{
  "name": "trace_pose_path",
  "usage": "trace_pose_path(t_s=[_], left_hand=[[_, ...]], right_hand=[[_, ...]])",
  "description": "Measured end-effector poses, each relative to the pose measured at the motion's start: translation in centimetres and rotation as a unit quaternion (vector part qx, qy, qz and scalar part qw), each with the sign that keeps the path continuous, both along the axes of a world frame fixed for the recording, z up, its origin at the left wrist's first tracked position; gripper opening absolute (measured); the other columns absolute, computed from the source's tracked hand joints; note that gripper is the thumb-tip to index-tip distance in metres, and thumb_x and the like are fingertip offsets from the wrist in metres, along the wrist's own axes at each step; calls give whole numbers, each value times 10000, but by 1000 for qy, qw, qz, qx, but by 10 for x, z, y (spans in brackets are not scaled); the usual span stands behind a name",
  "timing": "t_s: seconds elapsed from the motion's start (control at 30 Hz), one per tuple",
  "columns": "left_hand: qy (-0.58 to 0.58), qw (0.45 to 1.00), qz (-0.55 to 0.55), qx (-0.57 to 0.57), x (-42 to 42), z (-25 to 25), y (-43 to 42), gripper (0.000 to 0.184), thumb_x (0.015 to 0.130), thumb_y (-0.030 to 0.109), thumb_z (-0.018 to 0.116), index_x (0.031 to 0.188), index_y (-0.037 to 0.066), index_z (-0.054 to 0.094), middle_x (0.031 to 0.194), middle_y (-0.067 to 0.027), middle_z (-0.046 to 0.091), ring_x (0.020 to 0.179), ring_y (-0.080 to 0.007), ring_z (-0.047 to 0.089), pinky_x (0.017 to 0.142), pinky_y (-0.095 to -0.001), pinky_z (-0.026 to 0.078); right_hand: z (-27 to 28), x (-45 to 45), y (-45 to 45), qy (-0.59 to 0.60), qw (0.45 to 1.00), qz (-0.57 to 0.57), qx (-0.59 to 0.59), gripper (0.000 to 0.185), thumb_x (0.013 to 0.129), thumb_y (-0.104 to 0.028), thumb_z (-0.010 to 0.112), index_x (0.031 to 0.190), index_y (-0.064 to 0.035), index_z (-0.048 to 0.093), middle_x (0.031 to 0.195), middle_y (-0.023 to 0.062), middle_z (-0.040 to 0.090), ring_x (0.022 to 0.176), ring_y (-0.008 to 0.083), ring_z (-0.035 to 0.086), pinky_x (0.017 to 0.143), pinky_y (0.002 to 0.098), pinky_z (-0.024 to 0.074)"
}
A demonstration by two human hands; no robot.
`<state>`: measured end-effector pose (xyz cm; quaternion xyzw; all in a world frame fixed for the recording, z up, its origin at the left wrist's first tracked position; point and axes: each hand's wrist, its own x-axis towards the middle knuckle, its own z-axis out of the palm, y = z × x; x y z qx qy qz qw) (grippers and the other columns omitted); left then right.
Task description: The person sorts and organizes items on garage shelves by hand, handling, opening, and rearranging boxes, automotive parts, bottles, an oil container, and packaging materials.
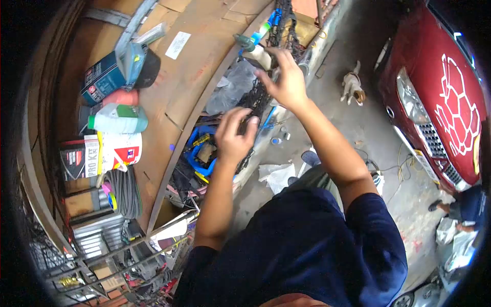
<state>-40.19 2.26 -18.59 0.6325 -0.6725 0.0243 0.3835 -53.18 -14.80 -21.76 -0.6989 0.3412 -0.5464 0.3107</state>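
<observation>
My right hand reaches over the edge of the shelf, with its thumb spread away from the curved fingers. Close at its fingertips is a pale spray bottle with a dark green head; whether they touch it I cannot tell. My left hand hovers nearer to me, fingers bent and apart, with nothing visible in it. Beneath and beside the hands are a clear plastic bag, black netting and a blue bin of small items.
On the cardboard-covered shelf stand a blue tin, a jug with a green cap and a coiled grey hose. A dog is on the floor near a red car. Another person is at right.
</observation>
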Motion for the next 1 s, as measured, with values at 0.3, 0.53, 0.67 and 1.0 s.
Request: trace_pose_path(t_s=[0.3, 0.53, 0.67, 1.0], left_hand=[[-22, 997, 74, 11, 5, -2, 44, 252, 878, 78, 799, 1103, 8, 712, 1053, -189, 728, 953, -382, 716, 854, -429, 582], [0, 985, 169, 21, 25, 16, 84, 225, 878, 40, 783, 1079, -26, 706, 1024, -191, 729, 933, -360, 713, 860, -429, 569], [25, 984, 168, 59, 9, 8, 78, 242, 881, 54, 789, 1094, -24, 705, 1035, -183, 728, 942, -341, 711, 862, -413, 567], [57, 974, 133, 173, -1, -43, -9, 650, 892, 231, 825, 1439, 32, 537, 1288, -198, 659, 1168, -327, 652, 972, -424, 535]], right_hand=[[-4, 25, -9, 56, 987, 152, -7, 561, 830, -371, 832, 1211, -8, 637, 1069, 248, 702, 983, 455, 699, 851, 505, 568], [21, -56, -90, -32, 992, -93, -74, 572, 874, -383, 821, 1250, -3, 619, 1011, 235, 706, 846, 464, 682, 786, 521, 554], [16, -90, -266, 97, 956, -248, -126, 654, 931, -416, 755, 1412, -11, 575, 1198, 278, 702, 1037, 456, 695, 897, 500, 553], [-33, -82, -390, 225, 960, -152, -65, 675, 945, -430, 711, 1498, -106, 500, 1237, 260, 697, 1109, 503, 659, 925, 540, 543]])
